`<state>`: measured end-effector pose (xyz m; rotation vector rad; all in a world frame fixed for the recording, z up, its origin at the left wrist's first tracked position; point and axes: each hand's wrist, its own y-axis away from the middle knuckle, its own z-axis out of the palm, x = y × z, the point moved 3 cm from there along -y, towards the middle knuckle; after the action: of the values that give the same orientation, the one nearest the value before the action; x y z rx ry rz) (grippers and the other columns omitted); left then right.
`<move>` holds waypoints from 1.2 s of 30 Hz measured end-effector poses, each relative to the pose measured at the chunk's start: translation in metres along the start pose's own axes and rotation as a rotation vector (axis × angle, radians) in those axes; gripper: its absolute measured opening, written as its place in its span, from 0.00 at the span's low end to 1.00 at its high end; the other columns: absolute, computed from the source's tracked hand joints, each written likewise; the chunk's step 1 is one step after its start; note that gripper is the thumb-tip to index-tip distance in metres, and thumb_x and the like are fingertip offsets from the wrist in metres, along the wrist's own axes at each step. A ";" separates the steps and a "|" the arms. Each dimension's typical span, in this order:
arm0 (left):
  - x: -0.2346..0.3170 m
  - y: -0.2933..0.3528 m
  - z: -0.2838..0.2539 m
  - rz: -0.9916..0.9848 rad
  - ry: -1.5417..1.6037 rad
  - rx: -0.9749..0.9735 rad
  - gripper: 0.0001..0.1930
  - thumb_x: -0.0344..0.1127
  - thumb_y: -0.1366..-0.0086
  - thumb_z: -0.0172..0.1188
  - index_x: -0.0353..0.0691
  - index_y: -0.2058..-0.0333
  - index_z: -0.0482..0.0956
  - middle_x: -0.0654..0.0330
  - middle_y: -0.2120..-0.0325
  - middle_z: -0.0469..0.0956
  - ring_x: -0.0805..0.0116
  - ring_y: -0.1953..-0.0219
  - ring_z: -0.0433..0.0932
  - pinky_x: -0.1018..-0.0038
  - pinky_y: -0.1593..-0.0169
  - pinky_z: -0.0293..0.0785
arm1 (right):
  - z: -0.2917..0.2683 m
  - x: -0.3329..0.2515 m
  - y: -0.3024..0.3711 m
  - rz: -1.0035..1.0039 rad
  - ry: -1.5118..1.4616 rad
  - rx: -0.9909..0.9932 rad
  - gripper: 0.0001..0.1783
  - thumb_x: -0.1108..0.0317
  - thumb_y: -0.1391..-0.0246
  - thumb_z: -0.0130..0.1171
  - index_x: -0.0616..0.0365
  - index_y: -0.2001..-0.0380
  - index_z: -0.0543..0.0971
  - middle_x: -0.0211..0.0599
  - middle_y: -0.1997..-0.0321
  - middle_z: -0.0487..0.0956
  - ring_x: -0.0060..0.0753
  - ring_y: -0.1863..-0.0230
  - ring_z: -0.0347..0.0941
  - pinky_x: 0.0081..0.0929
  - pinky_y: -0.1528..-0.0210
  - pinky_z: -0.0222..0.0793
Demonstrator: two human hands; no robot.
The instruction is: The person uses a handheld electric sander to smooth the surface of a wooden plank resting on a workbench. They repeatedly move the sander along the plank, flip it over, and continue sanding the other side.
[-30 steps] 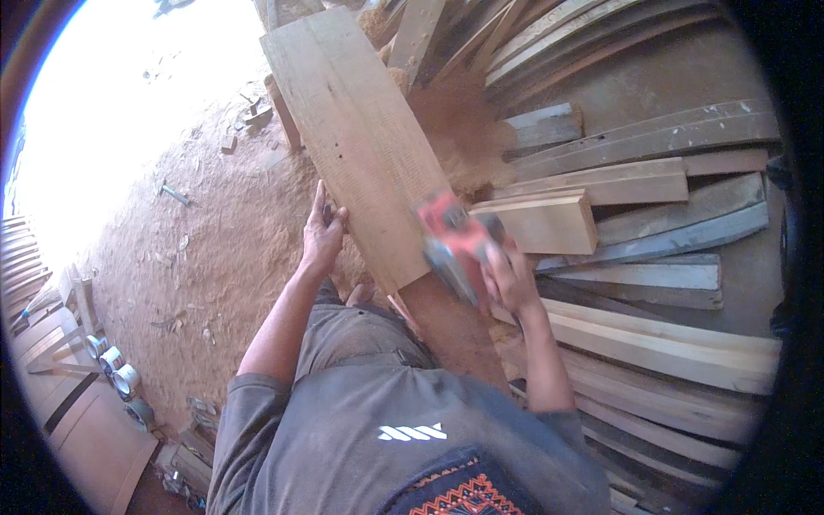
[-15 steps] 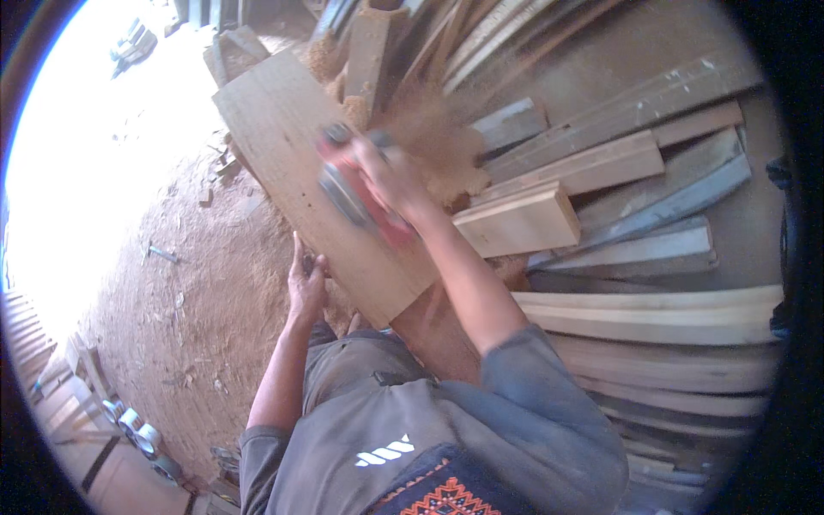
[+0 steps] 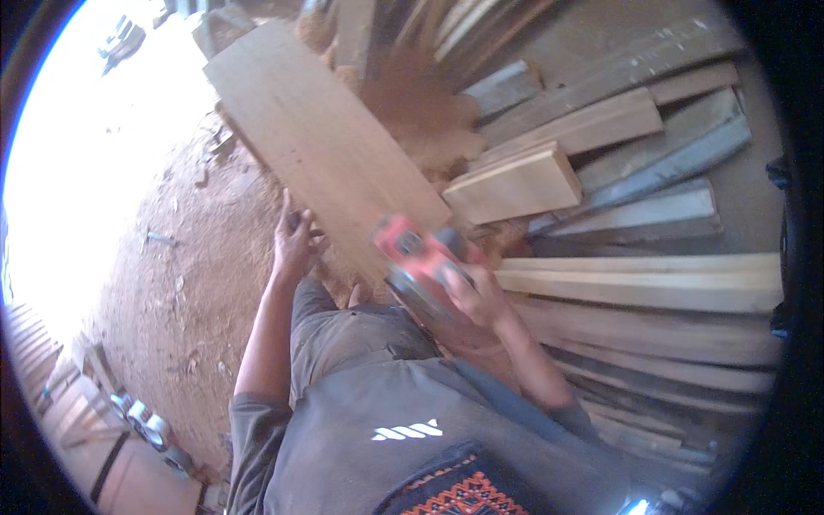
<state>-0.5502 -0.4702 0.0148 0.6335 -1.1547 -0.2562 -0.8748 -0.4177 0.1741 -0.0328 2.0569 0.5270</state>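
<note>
A long, pale wooden board (image 3: 300, 129) lies slantwise before me, its near end close to my lap. My right hand (image 3: 476, 296) is wrapped round the handle of a red and black electric hand planer (image 3: 421, 262), which sits at the board's near end, partly past its edge. The planer is somewhat smeared by motion. Beside the board's left edge is my left hand (image 3: 296, 240), its fingers apart and nothing seen in them. Whether its fingertips touch the board I cannot tell.
Sawdust and shavings (image 3: 429, 120) pile up beyond the board. A short, thick wood block (image 3: 515, 189) and several stacked planks (image 3: 644, 279) lie to the right. On the dusty ground (image 3: 172, 300) at left is a small hammer-like tool (image 3: 161, 239).
My right hand has drawn the planer back toward me, from the board's middle to its near end. The spray of dust beyond the board has thinned. My left hand stays beside the edge.
</note>
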 end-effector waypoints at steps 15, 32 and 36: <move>-0.008 -0.005 0.002 0.095 -0.185 -0.029 0.41 0.34 0.21 0.56 0.61 0.20 0.43 0.65 0.62 0.74 0.76 0.65 0.75 0.74 0.64 0.79 | 0.084 -0.143 -0.279 -0.094 -0.185 -0.067 0.29 0.42 0.30 0.52 0.53 0.78 0.75 0.23 0.84 0.70 0.18 0.87 0.64 0.25 0.85 0.59; -0.007 -0.018 -0.011 0.078 -0.273 0.020 0.42 0.42 0.27 0.64 0.48 0.22 0.52 0.55 0.55 0.83 0.70 0.70 0.83 0.74 0.77 0.73 | 0.019 -0.006 -0.006 0.131 -0.188 0.025 0.30 0.39 0.28 0.51 0.56 0.71 0.78 0.23 0.81 0.71 0.16 0.86 0.63 0.22 0.83 0.59; 0.009 -0.005 -0.044 0.085 -0.248 0.089 0.38 0.41 0.27 0.64 0.45 0.24 0.56 0.52 0.55 0.83 0.68 0.67 0.82 0.71 0.73 0.77 | 0.001 0.020 0.090 0.333 -0.264 0.088 0.29 0.43 0.27 0.52 0.58 0.70 0.80 0.24 0.79 0.72 0.16 0.83 0.65 0.23 0.81 0.59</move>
<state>-0.5055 -0.4643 0.0077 0.6409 -1.4344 -0.2158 -0.9056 -0.3319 0.1883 0.4169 1.8301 0.6079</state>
